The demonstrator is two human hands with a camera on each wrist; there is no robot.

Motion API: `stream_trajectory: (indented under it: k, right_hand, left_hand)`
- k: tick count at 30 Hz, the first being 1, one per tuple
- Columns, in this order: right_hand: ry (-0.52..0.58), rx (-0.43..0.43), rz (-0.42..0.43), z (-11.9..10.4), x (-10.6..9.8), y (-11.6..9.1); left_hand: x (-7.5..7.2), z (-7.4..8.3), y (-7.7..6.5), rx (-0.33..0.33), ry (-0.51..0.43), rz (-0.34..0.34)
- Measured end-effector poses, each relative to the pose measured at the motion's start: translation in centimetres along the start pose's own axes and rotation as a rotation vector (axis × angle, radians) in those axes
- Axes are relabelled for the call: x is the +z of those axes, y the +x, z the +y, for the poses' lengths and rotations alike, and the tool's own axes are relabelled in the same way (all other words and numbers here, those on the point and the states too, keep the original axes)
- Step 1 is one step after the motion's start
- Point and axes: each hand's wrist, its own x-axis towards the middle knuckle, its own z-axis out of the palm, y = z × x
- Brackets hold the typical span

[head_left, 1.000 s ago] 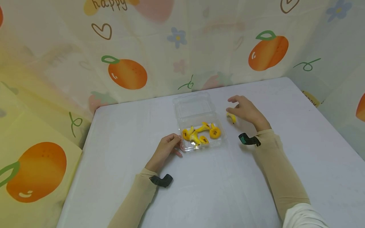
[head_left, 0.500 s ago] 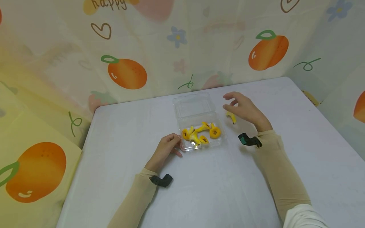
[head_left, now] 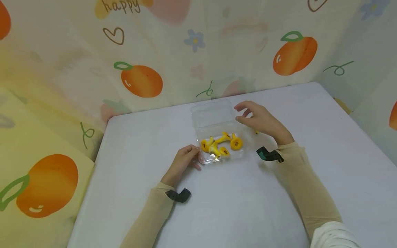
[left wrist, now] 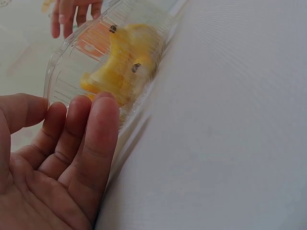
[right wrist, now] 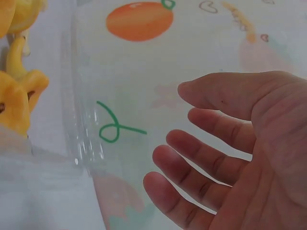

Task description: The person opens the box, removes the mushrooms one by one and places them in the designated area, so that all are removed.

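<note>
A clear plastic clamshell box (head_left: 206, 161) sits on the table with its lid (head_left: 212, 115) folded back. Inside lie several small yellow-orange pieces (head_left: 236, 143) with stalks, rounded ends and dark spots. My left hand (head_left: 183, 160) pinches the box's left rim between thumb and fingers; the left wrist view shows the box wall (left wrist: 60, 72) at the fingertips. My right hand (head_left: 260, 119) hovers at the right edge of the lid, thumb and fingers apart and holding nothing, as the right wrist view confirms. One more yellow piece (head_left: 256, 132) lies mostly hidden under it.
The table (head_left: 149, 137) has a white cover. A fruit-patterned curtain (head_left: 173, 55) stands behind it and along both sides. Dark wrist cameras sit on both sleeves.
My right hand has moved left from over the loose yellow piece toward the raised lid, now covering most of that piece. My left hand keeps its hold on the box.
</note>
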Motion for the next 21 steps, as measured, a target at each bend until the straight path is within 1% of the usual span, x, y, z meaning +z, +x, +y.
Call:
stream_trajectory:
  k: [3,8,15,21]
  right_hand:
    - [-0.007,-0.028,-0.027,-0.7,0.3,0.1]
    - [-0.023,-0.033,-0.064,-1.7,0.6,0.1]
    - [-0.064,-0.050,-0.124,-2.6,1.1,0.4]
    - [-0.066,-0.077,-0.154,-3.1,1.4,0.7]
  left_hand:
    - [0.0,-0.1,0.0,0.001,-0.012,0.002]
    - [-0.1,-0.1,0.0,0.007,-0.006,-0.005]
    - [-0.2,0.0,-0.1,0.007,-0.003,-0.017]
    - [-0.3,0.0,-0.2,0.015,-0.002,-0.026]
